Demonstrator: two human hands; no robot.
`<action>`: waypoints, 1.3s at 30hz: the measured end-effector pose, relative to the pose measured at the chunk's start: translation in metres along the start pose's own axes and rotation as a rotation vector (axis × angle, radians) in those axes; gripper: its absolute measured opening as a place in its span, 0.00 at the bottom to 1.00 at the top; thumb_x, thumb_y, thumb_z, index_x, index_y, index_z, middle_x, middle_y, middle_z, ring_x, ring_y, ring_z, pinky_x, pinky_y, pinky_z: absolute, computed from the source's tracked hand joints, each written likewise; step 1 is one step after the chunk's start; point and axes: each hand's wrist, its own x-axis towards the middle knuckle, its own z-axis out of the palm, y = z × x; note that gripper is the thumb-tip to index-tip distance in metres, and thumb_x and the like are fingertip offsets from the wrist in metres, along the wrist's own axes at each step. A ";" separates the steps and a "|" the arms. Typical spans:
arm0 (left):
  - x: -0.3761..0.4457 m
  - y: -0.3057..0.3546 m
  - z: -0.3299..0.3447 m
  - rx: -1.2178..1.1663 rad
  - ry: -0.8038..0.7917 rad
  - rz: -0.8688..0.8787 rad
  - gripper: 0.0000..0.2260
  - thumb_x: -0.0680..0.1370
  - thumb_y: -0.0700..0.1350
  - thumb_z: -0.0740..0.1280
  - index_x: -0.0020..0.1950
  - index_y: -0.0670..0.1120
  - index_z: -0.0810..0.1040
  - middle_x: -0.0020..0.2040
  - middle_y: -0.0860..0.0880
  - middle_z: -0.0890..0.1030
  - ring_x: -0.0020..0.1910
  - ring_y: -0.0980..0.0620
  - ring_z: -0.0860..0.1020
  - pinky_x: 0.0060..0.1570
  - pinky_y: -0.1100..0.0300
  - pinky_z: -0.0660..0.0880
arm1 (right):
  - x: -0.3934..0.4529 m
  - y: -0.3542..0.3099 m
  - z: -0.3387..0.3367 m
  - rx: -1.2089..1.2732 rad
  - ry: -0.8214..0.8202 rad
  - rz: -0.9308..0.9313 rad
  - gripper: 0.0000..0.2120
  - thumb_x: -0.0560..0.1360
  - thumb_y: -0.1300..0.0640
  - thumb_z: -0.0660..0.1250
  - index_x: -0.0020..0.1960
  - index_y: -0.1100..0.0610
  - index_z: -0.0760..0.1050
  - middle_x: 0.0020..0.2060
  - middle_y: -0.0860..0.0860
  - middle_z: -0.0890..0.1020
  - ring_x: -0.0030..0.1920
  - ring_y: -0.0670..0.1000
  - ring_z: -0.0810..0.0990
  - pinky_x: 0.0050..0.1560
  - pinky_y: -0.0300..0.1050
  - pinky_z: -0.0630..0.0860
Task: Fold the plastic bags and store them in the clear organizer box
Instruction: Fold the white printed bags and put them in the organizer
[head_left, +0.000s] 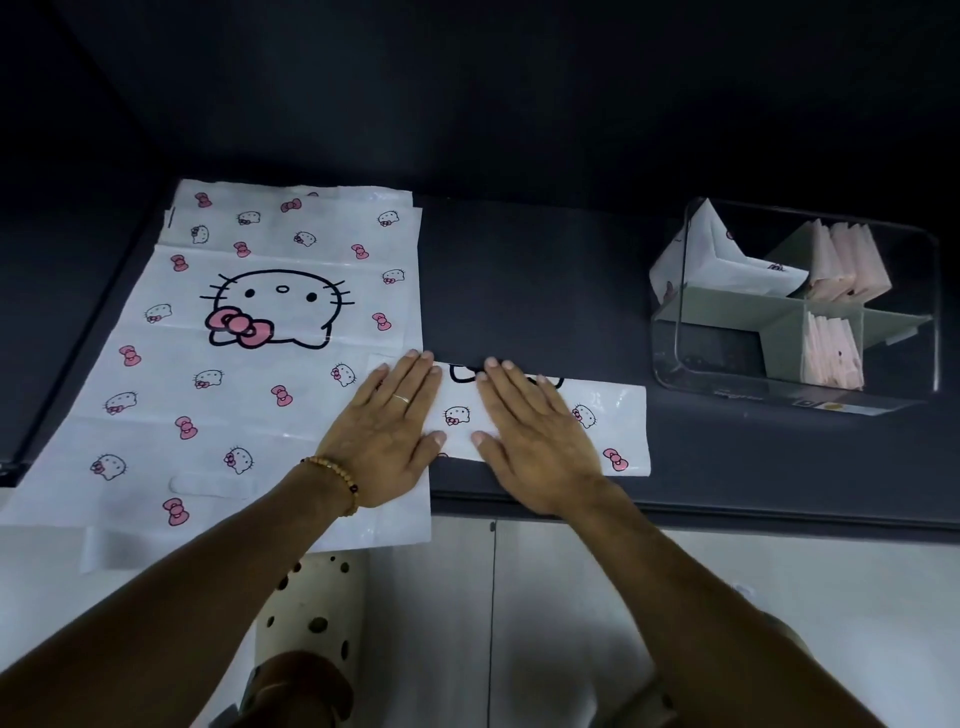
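Pressing flat with fingers spread, the left hand (387, 431) and right hand (530, 436) lay side by side on a folded Hello Kitty plastic bag (618, 421) at the dark counter's (519, 270) front edge. Unfolded bags (249, 364) lay stacked to the left, while the clear organizer box (924, 312) stood well apart at right, its compartments holding what looked like folded bags (831, 353).

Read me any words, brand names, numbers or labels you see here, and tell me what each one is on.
No text here can be read.
Clear organizer box: a dark printed mark and small stickers on its front lip, too small and blurred to read.
Folded bag strip under the left hand and right hand: cartoon cat faces and pink bows only, no words.
Flat bags: same pictures, no words.
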 end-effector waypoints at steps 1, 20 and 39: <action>0.000 0.000 0.000 0.001 -0.003 -0.001 0.33 0.77 0.58 0.39 0.77 0.41 0.48 0.78 0.42 0.49 0.77 0.46 0.47 0.75 0.50 0.46 | -0.006 0.010 -0.001 -0.012 -0.016 0.009 0.30 0.81 0.43 0.46 0.77 0.59 0.54 0.77 0.53 0.55 0.77 0.51 0.52 0.76 0.53 0.52; -0.016 -0.009 -0.025 0.091 -0.029 0.129 0.29 0.71 0.62 0.56 0.71 0.55 0.64 0.73 0.38 0.62 0.73 0.41 0.59 0.69 0.46 0.58 | -0.046 0.019 -0.028 -0.037 -0.015 0.013 0.18 0.80 0.51 0.59 0.68 0.55 0.69 0.66 0.53 0.72 0.64 0.57 0.71 0.59 0.54 0.70; -0.025 0.020 -0.068 -0.680 -0.066 -0.133 0.08 0.74 0.51 0.67 0.47 0.49 0.81 0.38 0.55 0.80 0.41 0.53 0.78 0.38 0.62 0.69 | -0.032 -0.029 -0.036 0.658 0.205 0.382 0.10 0.77 0.62 0.65 0.38 0.60 0.76 0.29 0.51 0.76 0.32 0.52 0.73 0.33 0.43 0.71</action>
